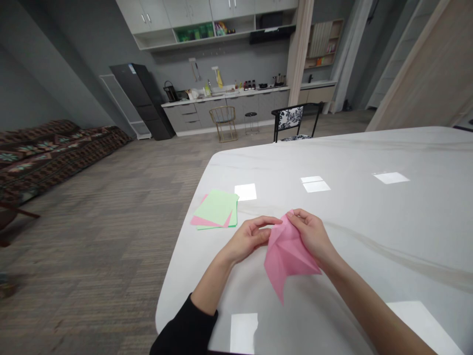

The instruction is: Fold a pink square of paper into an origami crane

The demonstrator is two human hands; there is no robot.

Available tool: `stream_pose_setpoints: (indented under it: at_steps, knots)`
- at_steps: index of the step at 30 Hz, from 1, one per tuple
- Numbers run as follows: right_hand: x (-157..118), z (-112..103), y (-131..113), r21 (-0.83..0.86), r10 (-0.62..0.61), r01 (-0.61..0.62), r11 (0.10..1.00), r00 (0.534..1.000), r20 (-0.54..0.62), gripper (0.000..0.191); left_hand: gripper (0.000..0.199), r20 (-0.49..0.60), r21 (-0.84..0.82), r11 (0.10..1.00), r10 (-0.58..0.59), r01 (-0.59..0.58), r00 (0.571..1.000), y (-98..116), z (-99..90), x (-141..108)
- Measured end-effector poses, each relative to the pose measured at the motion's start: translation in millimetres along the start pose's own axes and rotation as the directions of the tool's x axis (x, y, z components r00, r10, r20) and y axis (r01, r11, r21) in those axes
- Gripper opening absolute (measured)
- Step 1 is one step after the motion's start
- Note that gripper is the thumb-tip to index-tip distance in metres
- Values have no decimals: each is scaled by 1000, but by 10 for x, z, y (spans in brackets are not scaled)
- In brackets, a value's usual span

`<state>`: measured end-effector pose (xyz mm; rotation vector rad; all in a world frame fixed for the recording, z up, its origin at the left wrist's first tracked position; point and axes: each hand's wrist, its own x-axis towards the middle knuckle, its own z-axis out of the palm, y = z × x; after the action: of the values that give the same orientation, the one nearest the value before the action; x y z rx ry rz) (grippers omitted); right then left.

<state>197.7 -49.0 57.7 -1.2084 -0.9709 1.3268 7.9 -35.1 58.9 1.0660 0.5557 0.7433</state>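
Observation:
A creased pink sheet of paper point(286, 254) is held up above the white table, partly folded, with pointed corners hanging toward me. My right hand point(312, 234) pinches its upper edge between thumb and fingers and lies along its right side. At the upper left edge, my left hand point(254, 236) has its fingers closed on the same paper, the thumb below and the index finger above. Part of the paper's far side is hidden by the fingers.
Left of my hands lies a loose stack of green and pink paper sheets point(216, 209) near the left edge of the white table point(207, 296). A black-framed chair point(291, 121) stands at the far side. Beyond are a gold chair point(222, 121), a stool point(251, 116) and a kitchen counter point(207, 106).

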Motion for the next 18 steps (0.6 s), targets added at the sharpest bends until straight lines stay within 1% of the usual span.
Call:
stream_pose_setpoints:
  at_steps: [5, 7, 9, 11, 12, 15, 18]
  knots:
    - [-26, 41, 34, -30, 10, -9, 1000, 1000, 25, 31, 29, -81, 41, 997, 75, -71, 994, -64, 4, 54]
    - [-50, 53, 22, -56, 6, -5, 998, 1000, 29, 31, 26, -111, 57, 994, 103, -97, 988, -72, 6, 71]
    - [-79, 61, -11, -55, -9, 12, 998, 998, 57, 33, 27, -142, 75, 991, 117, -107, 983, -72, 4, 82]
    - [-105, 66, -53, -37, -47, 52, 998, 993, 107, 38, 28, -173, 97, 989, 123, -108, 977, -71, -7, 85]
    - [-114, 66, -72, -42, -73, 80, 996, 987, 141, 37, 29, -187, 110, 988, 129, -110, 974, -70, -14, 84]
    - [-117, 64, -95, -126, -152, 185, 975, 960, 237, 23, 28, -214, 156, 981, 151, -119, 965, -68, -37, 79]
    - [-91, 62, -64, -208, -198, 253, 945, 947, 253, 20, 27, -214, 234, 964, 181, -129, 960, -58, -41, 76]
